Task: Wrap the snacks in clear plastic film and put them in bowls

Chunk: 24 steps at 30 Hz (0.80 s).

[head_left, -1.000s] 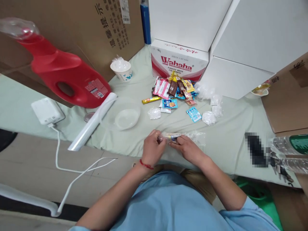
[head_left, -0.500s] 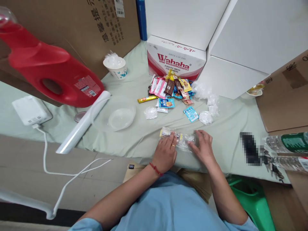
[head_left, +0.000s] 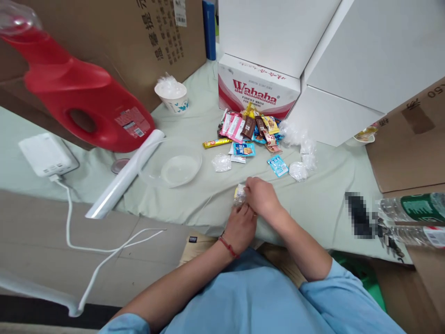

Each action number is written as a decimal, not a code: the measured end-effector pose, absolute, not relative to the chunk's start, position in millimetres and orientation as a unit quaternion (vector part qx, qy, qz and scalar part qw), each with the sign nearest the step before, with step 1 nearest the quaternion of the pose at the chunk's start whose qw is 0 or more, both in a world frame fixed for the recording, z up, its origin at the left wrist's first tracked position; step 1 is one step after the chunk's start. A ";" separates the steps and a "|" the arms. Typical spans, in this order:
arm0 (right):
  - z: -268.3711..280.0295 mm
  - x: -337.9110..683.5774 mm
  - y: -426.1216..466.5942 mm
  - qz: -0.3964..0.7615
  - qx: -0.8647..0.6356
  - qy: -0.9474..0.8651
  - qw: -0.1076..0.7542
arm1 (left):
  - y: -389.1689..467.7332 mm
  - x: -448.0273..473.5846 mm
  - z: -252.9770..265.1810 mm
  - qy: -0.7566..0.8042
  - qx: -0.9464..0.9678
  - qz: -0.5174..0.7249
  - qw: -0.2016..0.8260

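Note:
A small packet in clear plastic wrap (head_left: 239,194), with yellow and white showing through, lies near the table's front edge. My left hand (head_left: 242,226) bends its fingers onto the near side of this packet, a red cord bracelet at the wrist. Crossing in from the right, my right hand (head_left: 261,195) pinches the wrap at the packet's right side. The fingers of both hands hide most of the packet. Beyond them lie a crumpled plastic-wrap bundle (head_left: 221,163), a light blue sachet (head_left: 277,165) and a heap of snack packets (head_left: 248,127).
On the left are a clear plastic bowl (head_left: 187,172), a white roll (head_left: 127,174), a red jug (head_left: 104,111), a white power adapter (head_left: 48,154) and a paper cup (head_left: 175,103). A Wahaha box (head_left: 257,88) stands behind. Keys (head_left: 391,241) and plastic bottles (head_left: 420,207) lie right.
My right hand has moved left, folding the right part of the plastic wrap over towards my left hand. My left hand stays on the packet, its fingers now more bent.

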State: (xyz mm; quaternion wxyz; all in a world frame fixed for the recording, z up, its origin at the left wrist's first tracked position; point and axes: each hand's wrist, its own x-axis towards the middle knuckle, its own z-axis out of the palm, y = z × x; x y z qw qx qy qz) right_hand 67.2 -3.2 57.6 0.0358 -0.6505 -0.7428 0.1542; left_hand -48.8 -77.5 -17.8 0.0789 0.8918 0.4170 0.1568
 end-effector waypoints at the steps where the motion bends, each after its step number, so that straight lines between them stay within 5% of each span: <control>1: 55.9 54.8 -1.1 0.138 -0.642 -0.755 -0.007 | -78.3 -50.4 -17.3 0.412 0.893 0.155 0.092; 4: 51.8 35.2 -6.2 0.119 -0.599 -0.791 -0.029 | -81.2 -65.4 -10.3 0.384 0.896 0.173 0.141; 11: 37.3 51.5 -35.9 0.136 -0.523 -0.836 0.092 | -93.8 -133.7 7.7 0.333 0.864 0.316 0.206; 18: 19.8 71.3 -40.5 0.152 -0.458 -0.864 0.145 | -77.6 -155.2 8.2 0.514 0.709 0.427 0.224; 24: 0.7 71.9 -41.2 0.083 -0.478 -0.865 0.127 | -42.4 -164.8 11.1 0.621 0.672 0.403 0.034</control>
